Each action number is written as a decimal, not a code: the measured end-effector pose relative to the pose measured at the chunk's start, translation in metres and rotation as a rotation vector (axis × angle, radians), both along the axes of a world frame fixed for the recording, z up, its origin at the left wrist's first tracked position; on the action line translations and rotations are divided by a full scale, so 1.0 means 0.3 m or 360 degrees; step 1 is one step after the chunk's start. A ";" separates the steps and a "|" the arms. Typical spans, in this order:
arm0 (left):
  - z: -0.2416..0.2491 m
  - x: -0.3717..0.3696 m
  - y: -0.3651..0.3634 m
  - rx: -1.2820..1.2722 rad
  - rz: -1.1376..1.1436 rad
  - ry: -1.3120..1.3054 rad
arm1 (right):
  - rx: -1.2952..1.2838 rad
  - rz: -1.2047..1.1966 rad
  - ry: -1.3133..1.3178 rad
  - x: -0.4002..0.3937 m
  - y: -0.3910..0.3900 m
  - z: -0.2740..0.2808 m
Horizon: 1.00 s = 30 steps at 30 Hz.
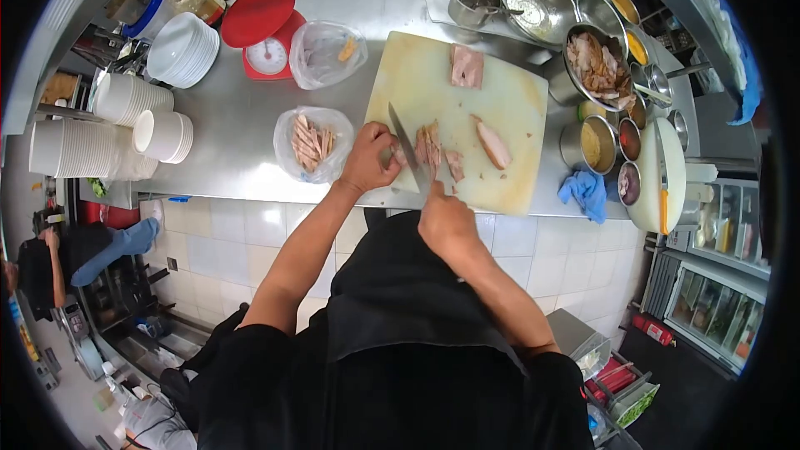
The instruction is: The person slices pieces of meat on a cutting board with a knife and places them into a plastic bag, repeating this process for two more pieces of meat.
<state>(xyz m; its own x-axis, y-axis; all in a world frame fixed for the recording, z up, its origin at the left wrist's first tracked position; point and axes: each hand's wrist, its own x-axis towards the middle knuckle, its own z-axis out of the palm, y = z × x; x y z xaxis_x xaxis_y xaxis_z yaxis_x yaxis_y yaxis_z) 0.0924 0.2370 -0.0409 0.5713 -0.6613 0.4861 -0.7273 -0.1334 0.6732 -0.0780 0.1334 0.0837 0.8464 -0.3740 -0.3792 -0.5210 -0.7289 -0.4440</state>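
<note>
My right hand (pixel 447 218) is closed round the handle of a knife (pixel 404 137), whose blade stands over the cutting board (pixel 512 92). Left of the blade, my left hand (pixel 369 158) presses curled fingers on a small piece of meat (pixel 398 152) at the board's left edge. Cut meat (pixel 429 148) lies just right of the blade, with a smaller bit beside it. Farther right rests a larger meat piece (pixel 492 143), and a pinkish block of meat (pixel 467 66) sits near the board's far edge. A plastic bag with meat strips (pixel 312 143) is left of my left hand.
A red scale (pixel 271 37) and another plastic bag (pixel 325 54) stand at the back left, beside stacked white bowls (pixel 183 50). Metal bowls, one with sliced meat (pixel 596 67), crowd the right. A blue cloth (pixel 586 194) lies near the front edge. Another person (pixel 58 258) is far left.
</note>
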 end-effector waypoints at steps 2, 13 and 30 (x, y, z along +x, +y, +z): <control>-0.024 0.008 0.010 0.0045 -0.0067 -0.0063 | 0.0017 0.0018 -0.0019 0.019 0.021 -0.065; -0.013 -0.007 0.018 0.0054 0.0006 -0.0014 | 0.0055 -0.0035 -0.0057 0.060 0.054 -0.107; 0.092 -0.241 -0.283 0.0490 -0.0439 -0.0413 | -0.0310 -0.0356 -0.0394 -0.153 -0.293 0.090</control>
